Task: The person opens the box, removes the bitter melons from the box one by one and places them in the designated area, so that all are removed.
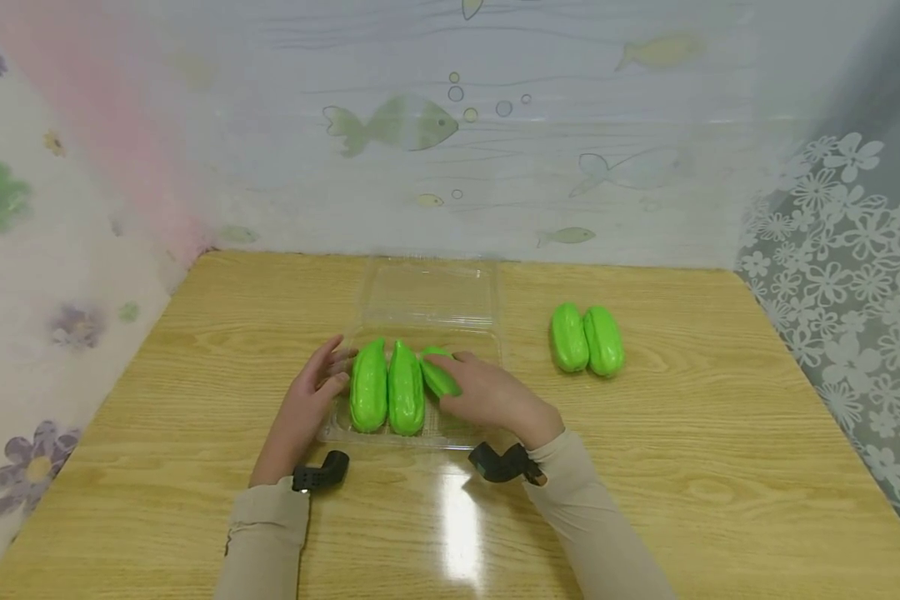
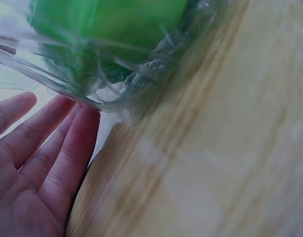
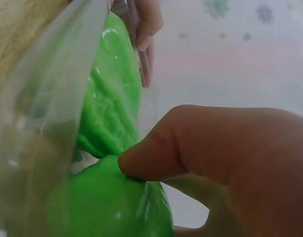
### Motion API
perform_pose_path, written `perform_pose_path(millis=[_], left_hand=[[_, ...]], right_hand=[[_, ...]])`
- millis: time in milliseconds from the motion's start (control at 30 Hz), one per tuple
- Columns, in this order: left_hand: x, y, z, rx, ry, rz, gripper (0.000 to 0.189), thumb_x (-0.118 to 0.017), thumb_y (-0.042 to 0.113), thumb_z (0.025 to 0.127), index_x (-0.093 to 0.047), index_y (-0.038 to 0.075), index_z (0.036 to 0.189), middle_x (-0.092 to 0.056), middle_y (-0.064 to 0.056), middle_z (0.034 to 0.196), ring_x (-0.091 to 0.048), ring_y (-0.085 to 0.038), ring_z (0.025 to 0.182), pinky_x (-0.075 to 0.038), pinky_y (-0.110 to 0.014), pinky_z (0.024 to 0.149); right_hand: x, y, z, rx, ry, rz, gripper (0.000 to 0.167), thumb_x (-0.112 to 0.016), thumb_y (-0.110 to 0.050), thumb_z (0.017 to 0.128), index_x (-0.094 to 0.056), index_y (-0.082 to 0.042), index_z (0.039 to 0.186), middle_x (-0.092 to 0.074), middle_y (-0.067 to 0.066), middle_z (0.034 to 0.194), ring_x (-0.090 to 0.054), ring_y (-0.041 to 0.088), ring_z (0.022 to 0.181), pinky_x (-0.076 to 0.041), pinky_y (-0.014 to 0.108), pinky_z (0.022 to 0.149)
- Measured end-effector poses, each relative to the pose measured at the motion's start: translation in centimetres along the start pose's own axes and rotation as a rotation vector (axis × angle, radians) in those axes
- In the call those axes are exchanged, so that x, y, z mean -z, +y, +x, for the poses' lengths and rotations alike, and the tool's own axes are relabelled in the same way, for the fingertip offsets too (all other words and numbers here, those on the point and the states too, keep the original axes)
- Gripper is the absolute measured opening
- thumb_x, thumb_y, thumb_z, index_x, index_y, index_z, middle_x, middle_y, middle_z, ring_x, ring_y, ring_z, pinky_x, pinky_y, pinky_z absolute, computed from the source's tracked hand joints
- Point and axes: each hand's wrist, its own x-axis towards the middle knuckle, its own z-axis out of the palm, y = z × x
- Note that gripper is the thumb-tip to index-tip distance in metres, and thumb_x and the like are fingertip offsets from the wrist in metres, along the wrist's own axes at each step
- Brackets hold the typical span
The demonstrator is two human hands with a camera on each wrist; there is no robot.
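Overall, wooden table [image 1: 720, 467]: bears the clear container [image 1: 457, 429] in front of the person and, well to the right of that, a loose pair [image 1: 604, 342] of bright green pieces.

Clear container: lies unclosed, with lid [image 1: 429, 290] folded back to the far side; holds two green pieces side by side, plus a third at the right under a hand. Judged as packing, looks more than half done: two pieces in place, one apparently being placed, two left outside, lid left to close.

Loose pair: lies side by side on bare wood, well apart from both hands, nearer to the right one.

Right hand [image 1: 495, 398]: reaches over the container's right half; pinches the third piece between thumb and fingers, so narrowed to its thickness.

Left hand [image 1: 311, 396]: rests at the container's left wall, with fingers loosely extended and gripping nothing; seems to touch the plastic with fingertips [image 2: 87, 118], perhaps for steadying.

Left piece [image 1: 369, 387]: lies lengthwise, just beside the left hand's fingers.

Middle piece [image 1: 407, 390]: lies lengthwise between the left and third pieces.

Third piece [image 1: 440, 377]: slants beside the middle piece, partly hidden by the right hand; cannot tell whether resting on the container's floor.
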Motion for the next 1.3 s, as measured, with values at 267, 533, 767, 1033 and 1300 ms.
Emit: perform_pose_path(millis=[267, 533, 767, 1033, 1300], left_hand=[[-0.5, 3.2, -1.8, 0.020, 0.008, -0.021, 0.051, -0.042, 0.008, 0.092, -0.025, 0.009, 0.140, -0.040, -0.016, 0.134, -0.038, -0.032, 0.120, -0.024, -0.049, 0.100], [-1.7, 4.8, -3.9, 0.044, 0.033, -0.010, 0.051, -0.041, 0.008, 0.092, -0.024, 0.007, 0.140, -0.039, -0.017, 0.134, -0.037, -0.033, 0.120, -0.024, -0.049, 0.100], [-2.6, 5.3, -5.7, 0.022, 0.050, -0.022, 0.049, -0.040, 0.007, 0.093, -0.024, 0.005, 0.140, -0.038, -0.020, 0.134, -0.037, -0.034, 0.121, -0.025, -0.049, 0.099], [-2.5, 4.0, -5.6, 0.030, 0.052, -0.045, 0.051, -0.042, 0.008, 0.093, -0.025, 0.010, 0.141, -0.039, -0.015, 0.134, -0.038, -0.030, 0.121, -0.026, -0.047, 0.099], [-2.4, 2.3, -5.2, 0.024, 0.058, -0.036, 0.051, -0.043, 0.013, 0.093, -0.026, 0.018, 0.141, -0.041, -0.008, 0.134, -0.039, -0.024, 0.121, -0.027, -0.045, 0.099]], right_hand=[[0.6, -0.2, -1.3, 0.001, -0.005, 0.041, 0.061, -0.051, -0.028, 0.082, -0.030, -0.024, 0.140, -0.045, 0.008, 0.126, -0.048, 0.015, 0.087, -0.042, 0.030, 0.068], [1.1, 0.1, -3.1, 0.026, 0.025, 0.078, 0.058, -0.050, -0.029, 0.084, -0.033, -0.024, 0.139, -0.050, 0.003, 0.113, -0.049, 0.015, 0.077, -0.043, 0.028, 0.060], [1.6, 0.9, -4.7, 0.063, 0.092, 0.108, 0.056, -0.051, -0.029, 0.084, -0.035, -0.023, 0.137, -0.053, -0.002, 0.103, -0.049, 0.014, 0.074, -0.042, 0.029, 0.060], [2.2, 1.4, -5.0, 0.064, 0.114, 0.093, 0.055, -0.050, -0.031, 0.084, -0.036, -0.023, 0.137, -0.053, -0.001, 0.108, -0.048, 0.015, 0.083, -0.041, 0.032, 0.069], [3.0, 2.0, -5.3, 0.036, 0.154, 0.108, 0.055, -0.045, -0.031, 0.083, -0.037, -0.023, 0.136, -0.052, -0.002, 0.099, -0.048, 0.017, 0.074, -0.039, 0.030, 0.060]])
